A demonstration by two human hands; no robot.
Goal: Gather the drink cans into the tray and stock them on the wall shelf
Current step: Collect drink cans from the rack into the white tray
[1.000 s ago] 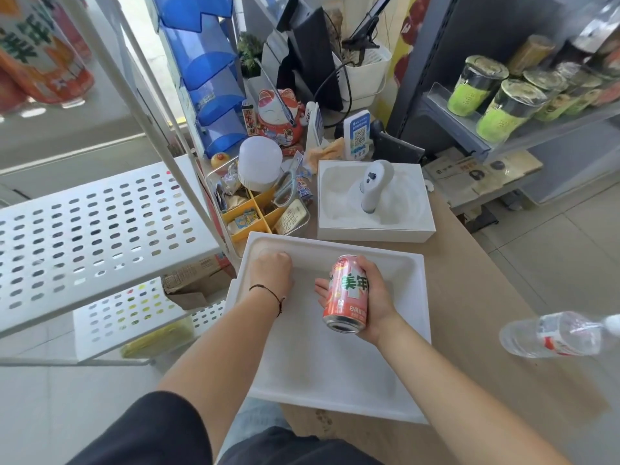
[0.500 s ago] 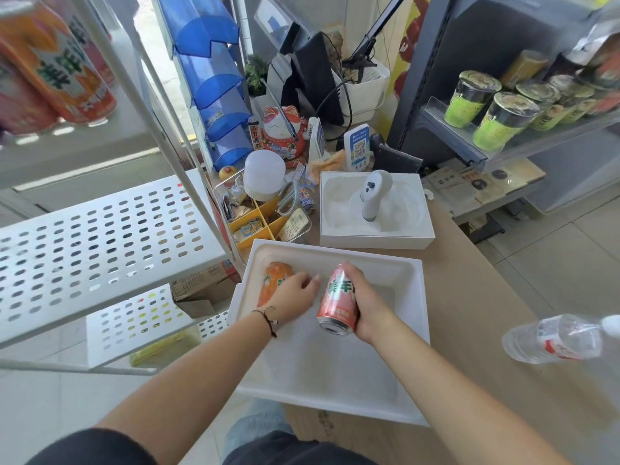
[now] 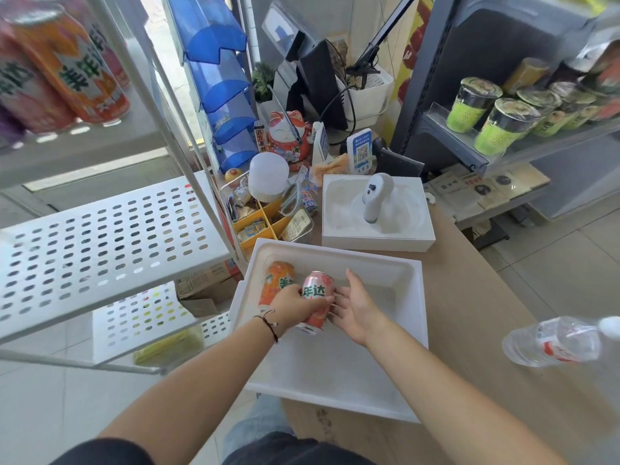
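Observation:
A white foam tray [image 3: 396, 391] lies on the wooden counter in front of me. An orange can [image 3: 276, 286] lies on its side in the tray's far left corner. Right beside it lies a pink can [image 3: 317, 298]. My left hand [image 3: 295, 305] grips the pink can from the left, fingers curled over it. To the can's right, my right hand [image 3: 355, 305] is held with relaxed fingers and palm turned toward the can, just apart from it. More cans [image 3: 67, 65] stand on the white rack's upper shelf at top left.
A perforated white rack shelf [image 3: 100, 243] juts out at left. Behind the tray stand a second white box [image 3: 379, 236] holding a handheld device, a yellow organiser [image 3: 261, 219] and counter clutter. A water bottle [image 3: 563, 340] lies at right. Cup goods fill the right shelf [image 3: 496, 119].
The pink can passed from my right hand to my left and now lies next to the orange can. My right hand let go and its fingers spread.

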